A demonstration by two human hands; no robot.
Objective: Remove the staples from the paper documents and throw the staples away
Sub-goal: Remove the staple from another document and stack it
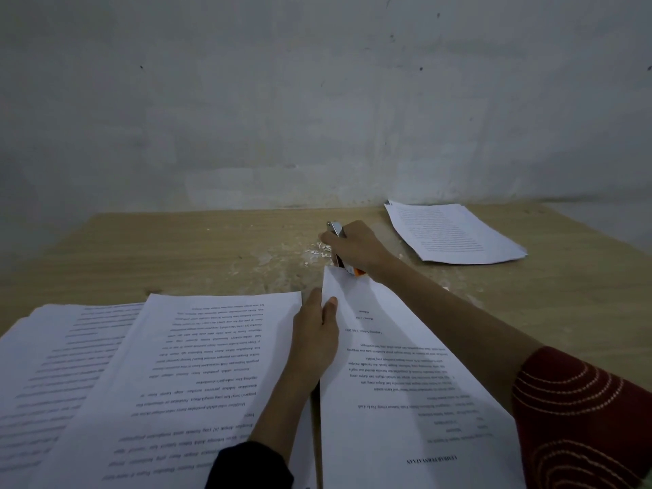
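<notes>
Where the table [176, 248] meets a grey wall [247, 118], left fingers [331, 305] pinch paper [388, 365], right fingers [326, 238] grip a stapler [334, 228].

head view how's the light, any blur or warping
Head view: dim, flat, bluish light, no glare; wide-angle lens stretches the corners; pages at the frame's left blur out; the right hand, its metal tool and the document the left hand pinches are fairly sharp.
</notes>
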